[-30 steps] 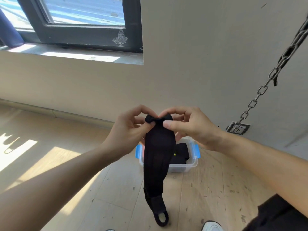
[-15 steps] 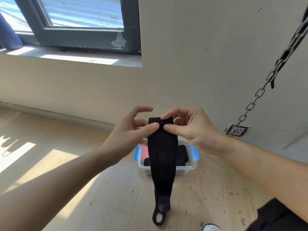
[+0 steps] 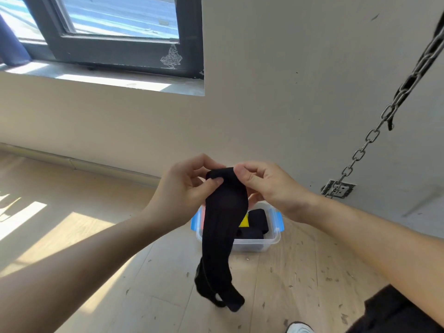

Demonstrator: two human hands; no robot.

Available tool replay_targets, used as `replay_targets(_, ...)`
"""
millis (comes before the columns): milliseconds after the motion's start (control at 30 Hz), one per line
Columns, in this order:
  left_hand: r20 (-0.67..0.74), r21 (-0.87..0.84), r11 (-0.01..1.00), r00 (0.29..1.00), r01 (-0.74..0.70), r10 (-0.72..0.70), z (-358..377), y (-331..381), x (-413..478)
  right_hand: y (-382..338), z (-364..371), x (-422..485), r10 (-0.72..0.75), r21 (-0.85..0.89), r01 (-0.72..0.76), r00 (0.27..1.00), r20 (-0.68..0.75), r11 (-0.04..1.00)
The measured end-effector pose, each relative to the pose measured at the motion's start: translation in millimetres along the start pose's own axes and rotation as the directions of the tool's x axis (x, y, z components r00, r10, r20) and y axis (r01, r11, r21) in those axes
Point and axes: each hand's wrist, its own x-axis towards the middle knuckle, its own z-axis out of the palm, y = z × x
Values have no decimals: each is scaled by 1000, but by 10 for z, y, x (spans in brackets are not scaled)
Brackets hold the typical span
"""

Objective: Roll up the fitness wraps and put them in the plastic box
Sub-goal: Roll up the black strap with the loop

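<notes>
Now, hands: my left hand (image 3: 182, 191), right hand (image 3: 274, 188) pinch black wrap (image 3: 223, 219).
Floor (image 3: 300, 272): pale wood, plastic box (image 3: 276, 237) far.
Wall (image 3: 264, 92): beige, window (image 3: 115, 48) left.

Beige wall (image 3: 288, 92) w/ dark-framed window (image 3: 115, 51), sunlit wood floor (image 3: 72, 236), chain (image 3: 374, 135) at right.

Black wrap (image 3: 224, 219); clear box (image 3: 274, 239) (blue clips, yellow inside); dark window frame (image 3: 115, 50); pale wood floor (image 3: 149, 296).
</notes>
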Motion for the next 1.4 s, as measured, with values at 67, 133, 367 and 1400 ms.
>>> replay_targets(67,-31,66,996,998,-57,59,10,-4,10,12,9,5,4,79,-3,1000,-18,997)
replay_targets(133,-46,67,996,997,-63,66,12,19,24,26,5,13,10,170,-4,999,-37,985)
replay_targets(367,170,-137,938,941,317,-293,-58,61,8,44,-10,5,-71,159,86,992,-102,983)
replay_targets(1400,284,-124,938,917,324,-279,-90,17,38,53,-20,6,-104,144,114,992,-74,983)
